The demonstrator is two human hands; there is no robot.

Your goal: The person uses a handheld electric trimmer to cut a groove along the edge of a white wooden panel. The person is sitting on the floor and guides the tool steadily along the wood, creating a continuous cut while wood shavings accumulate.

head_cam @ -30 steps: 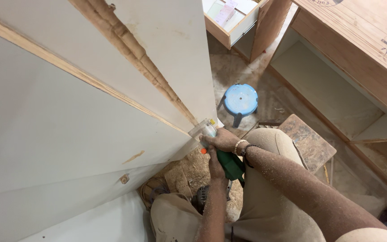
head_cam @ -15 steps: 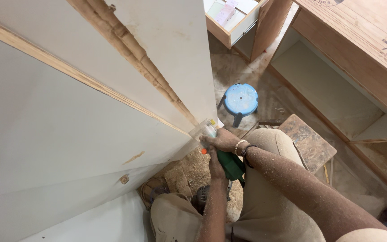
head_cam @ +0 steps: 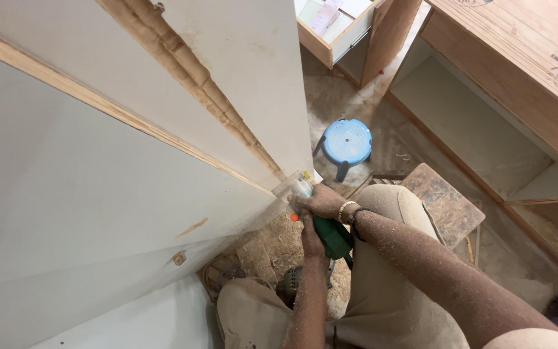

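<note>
Seen from above, both hands meet on a green power tool (head_cam: 332, 236) pressed against the lower edge of a large white board (head_cam: 98, 194) that fills the left of the view. The right hand (head_cam: 321, 201) lies over the far end of the tool, its fingers (head_cam: 299, 205) curled together and clamped on the tool's clear front part where it touches the board's edge. A beaded bracelet (head_cam: 343, 211) and a dark band sit on that wrist. The left hand (head_cam: 311, 240) comes up from the near side and grips the green body from below; its fingers are wrapped round the tool, though most of them are hidden behind it. A small orange part shows on the tool just beside the left thumb.

The board's raw wooden edge (head_cam: 117, 113) runs diagonally from the far left toward the hands, and a second white panel (head_cam: 247, 71) stands behind it with a rough, chipped brown strip along its side. Sawdust dusts both forearms and lies heaped on the floor (head_cam: 272, 242) beneath the tool. The person's knees in tan trousers (head_cam: 389, 304) frame the near side. To the far right of the hands stands a small blue stool (head_cam: 347, 142), a worn wooden stool (head_cam: 444, 203) sits nearer on the right, and a wood-grained cabinet (head_cam: 518, 71) lines the right side.
</note>
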